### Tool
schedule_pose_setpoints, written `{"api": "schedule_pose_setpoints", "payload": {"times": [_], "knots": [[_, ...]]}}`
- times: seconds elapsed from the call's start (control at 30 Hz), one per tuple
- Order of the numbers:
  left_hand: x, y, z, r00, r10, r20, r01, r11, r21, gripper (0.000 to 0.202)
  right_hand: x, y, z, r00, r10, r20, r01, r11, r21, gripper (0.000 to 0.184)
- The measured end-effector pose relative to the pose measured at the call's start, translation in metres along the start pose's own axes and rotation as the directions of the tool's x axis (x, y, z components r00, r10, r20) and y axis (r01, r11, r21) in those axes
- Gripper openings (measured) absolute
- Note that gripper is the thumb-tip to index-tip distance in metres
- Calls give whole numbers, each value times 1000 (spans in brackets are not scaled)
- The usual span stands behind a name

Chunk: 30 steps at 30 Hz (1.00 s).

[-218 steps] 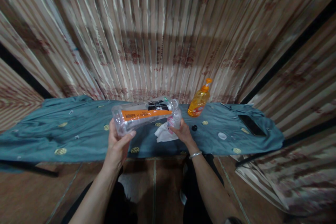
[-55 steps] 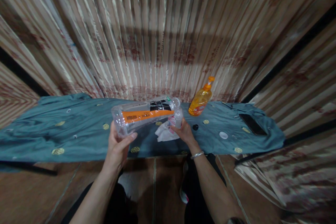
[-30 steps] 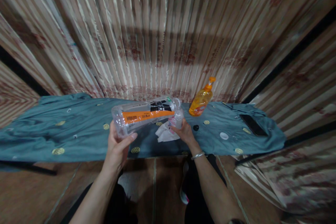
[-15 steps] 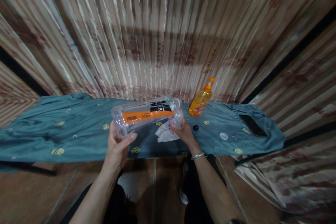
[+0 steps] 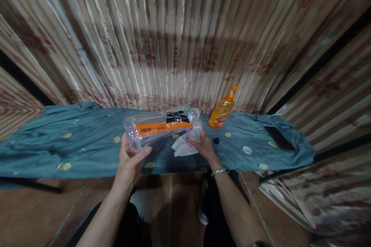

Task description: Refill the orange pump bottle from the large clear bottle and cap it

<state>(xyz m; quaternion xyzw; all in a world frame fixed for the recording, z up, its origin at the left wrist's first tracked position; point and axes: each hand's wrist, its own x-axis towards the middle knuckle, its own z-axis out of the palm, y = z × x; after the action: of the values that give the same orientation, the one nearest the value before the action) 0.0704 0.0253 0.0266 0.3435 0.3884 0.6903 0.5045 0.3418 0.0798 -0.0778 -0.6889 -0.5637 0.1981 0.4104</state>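
Observation:
My left hand (image 5: 131, 158) is wrapped round the base of a large clear plastic bottle (image 5: 158, 126) with an orange and black label. The bottle lies tilted nearly on its side, its neck pointing right. In my right hand (image 5: 204, 145) is a small clear bottle (image 5: 196, 131) with pinkish print, held upright. The large bottle's mouth meets the top of the small one; whether liquid passes between them I cannot make out. A crumpled white tissue (image 5: 184, 147) lies on the cloth just behind and left of my right hand.
An orange pump bottle (image 5: 222, 112) stands near the back edge of the cloth-covered table (image 5: 95, 142). To the right are a small black cap (image 5: 216, 140), a white round lid (image 5: 247, 149) and a dark phone (image 5: 278, 138). A pleated curtain (image 5: 162, 46) hangs behind.
The large bottle seems turned very slightly in my left hand, its label shifting a little. Both hands otherwise stay in place.

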Motion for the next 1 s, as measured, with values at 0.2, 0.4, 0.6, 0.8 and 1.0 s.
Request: {"api": "schedule_pose_setpoints", "payload": {"times": [0.2, 0.4, 0.6, 0.8, 1.0], "knots": [[1, -1, 0, 1000, -8, 8, 8, 1000, -5, 79, -1, -2, -1, 1000, 14, -2, -14, 1000, -3, 43], [2, -3, -2, 1000, -3, 12, 3, 1000, -4, 78, -2, -8, -2, 999, 39, 3, -39, 999, -23, 45], [1, -2, -3, 1000, 1, 10, -1, 1000, -2, 75, -1, -7, -3, 999, 34, 7, -34, 999, -15, 43], [1, 0, 0, 1000, -23, -8, 23, 1000, -8, 73, -1, -6, -2, 1000, 26, -2, -26, 999, -24, 43], [0, 1, 1, 1000, -18, 1, 18, 1000, -17, 73, -1, -4, -1, 1000, 7, -15, -7, 999, -31, 43]]}}
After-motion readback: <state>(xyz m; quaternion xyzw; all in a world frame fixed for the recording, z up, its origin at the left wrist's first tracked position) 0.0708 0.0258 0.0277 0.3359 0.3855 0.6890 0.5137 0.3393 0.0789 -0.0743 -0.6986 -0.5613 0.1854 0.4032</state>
